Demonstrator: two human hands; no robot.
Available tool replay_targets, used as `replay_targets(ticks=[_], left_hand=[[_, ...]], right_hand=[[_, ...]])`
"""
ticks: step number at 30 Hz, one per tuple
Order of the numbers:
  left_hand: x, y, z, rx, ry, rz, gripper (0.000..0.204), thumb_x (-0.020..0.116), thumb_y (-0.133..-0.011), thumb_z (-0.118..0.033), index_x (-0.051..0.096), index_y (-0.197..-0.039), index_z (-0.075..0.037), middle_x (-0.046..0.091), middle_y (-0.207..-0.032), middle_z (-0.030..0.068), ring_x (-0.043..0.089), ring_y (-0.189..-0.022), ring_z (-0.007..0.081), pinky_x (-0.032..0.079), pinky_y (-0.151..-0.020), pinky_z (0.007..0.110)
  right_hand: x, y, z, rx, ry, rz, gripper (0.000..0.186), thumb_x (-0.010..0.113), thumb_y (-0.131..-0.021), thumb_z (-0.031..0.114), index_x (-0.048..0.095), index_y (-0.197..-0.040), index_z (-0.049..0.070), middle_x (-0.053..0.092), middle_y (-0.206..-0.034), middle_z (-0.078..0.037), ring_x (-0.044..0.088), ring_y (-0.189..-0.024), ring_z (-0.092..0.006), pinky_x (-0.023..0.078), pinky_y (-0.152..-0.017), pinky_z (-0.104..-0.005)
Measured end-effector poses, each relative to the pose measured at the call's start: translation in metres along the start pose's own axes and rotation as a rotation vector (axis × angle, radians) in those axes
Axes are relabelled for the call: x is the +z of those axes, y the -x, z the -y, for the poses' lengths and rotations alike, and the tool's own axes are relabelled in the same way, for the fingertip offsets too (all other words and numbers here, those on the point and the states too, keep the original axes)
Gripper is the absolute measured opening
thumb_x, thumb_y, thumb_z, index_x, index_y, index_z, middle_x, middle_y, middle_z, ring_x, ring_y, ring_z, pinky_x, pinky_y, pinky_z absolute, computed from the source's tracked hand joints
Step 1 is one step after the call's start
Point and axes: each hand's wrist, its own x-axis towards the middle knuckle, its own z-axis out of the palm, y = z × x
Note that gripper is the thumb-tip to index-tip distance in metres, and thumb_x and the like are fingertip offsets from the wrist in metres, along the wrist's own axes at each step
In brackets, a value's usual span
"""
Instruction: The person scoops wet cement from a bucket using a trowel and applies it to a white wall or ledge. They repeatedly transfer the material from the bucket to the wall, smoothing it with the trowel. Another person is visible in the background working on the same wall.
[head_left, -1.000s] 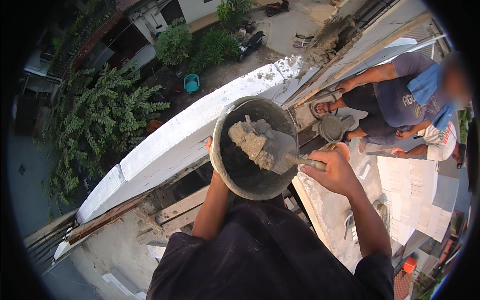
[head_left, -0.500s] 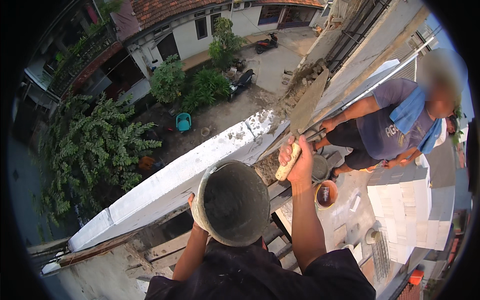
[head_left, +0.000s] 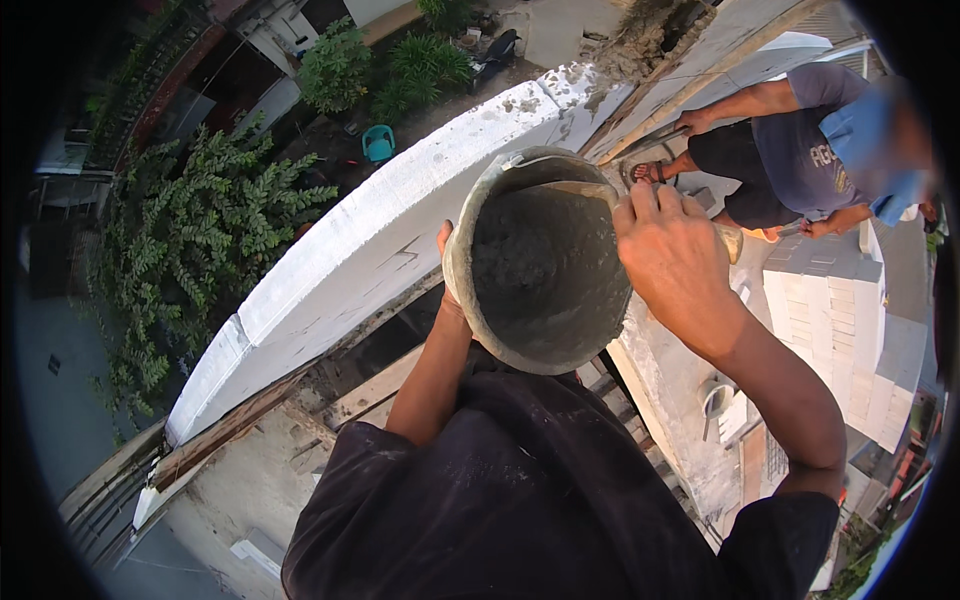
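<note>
A mortar-crusted bucket is tilted in front of my chest, its mouth facing up toward me. My left hand grips it by the left side, most of the fingers hidden behind it. Wet grey mortar lies inside. My right hand is closed around a trowel at the bucket's right rim; its pale wooden handle shows past the hand. The trowel blade reaches into the bucket near the far rim, over the mortar.
A white block wall runs diagonally along my left, mortar smeared on its far top. Beyond it, far below, are a leafy tree and a teal chair. A co-worker stands at right, near stacked white blocks. Planks lie below me.
My right hand has brought the trowel from above the wall's far end back to the bucket, its blade now inside. The bucket sits higher and further right in view.
</note>
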Motion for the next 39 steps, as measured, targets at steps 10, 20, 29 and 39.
replay_targets(ticks=[10, 20, 29, 39], left_hand=[[-0.009, 0.008, -0.01, 0.059, -0.158, -0.085, 0.087, 0.045, -0.092, -0.073, 0.054, -0.155, -0.013, 0.058, -0.153, 0.0162, 0.057, -0.136, 0.0397, 0.045, -0.117, 0.058], [-0.042, 0.002, -0.017, -0.094, -0.151, -0.096, 0.094, 0.045, -0.092, -0.074, 0.049, -0.156, -0.005, 0.057, -0.151, 0.0205, 0.055, -0.136, 0.0424, 0.04, -0.119, 0.057], [-0.027, 0.0, 0.015, -0.087, -0.056, -0.14, 0.089, 0.058, -0.094, -0.058, 0.045, -0.151, 0.009, 0.069, -0.127, 0.0313, 0.078, -0.1, 0.035, 0.07, -0.082, 0.044], [-0.016, -0.017, -0.007, 0.044, -0.12, -0.175, 0.087, 0.054, -0.093, -0.063, 0.058, -0.14, 0.01, 0.073, -0.12, 0.0271, 0.079, -0.092, 0.0329, 0.069, -0.082, 0.039]], right_hand=[[-0.004, -0.011, 0.017, -0.178, 0.111, -0.053, 0.011, 0.075, -0.077, 0.015, 0.078, -0.082, 0.005, 0.064, -0.09, -0.002, 0.065, -0.092, -0.0193, 0.052, -0.075, -0.0302], [-0.013, -0.008, 0.005, -0.333, -0.047, 0.239, 0.007, 0.072, -0.081, 0.008, 0.077, -0.084, 0.003, 0.069, -0.09, -0.012, 0.072, -0.085, -0.0278, 0.058, -0.074, -0.0381], [0.045, 0.052, 0.016, -0.038, -0.743, 0.66, 0.024, 0.078, -0.085, 0.026, 0.077, -0.093, 0.003, 0.072, -0.081, -0.02, 0.074, -0.088, -0.0413, 0.06, -0.08, -0.0499], [0.073, 0.095, 0.037, 0.203, -1.202, 0.317, 0.03, 0.08, -0.084, 0.023, 0.073, -0.1, -0.002, 0.072, -0.089, -0.022, 0.07, -0.087, -0.0418, 0.055, -0.078, -0.0473]])
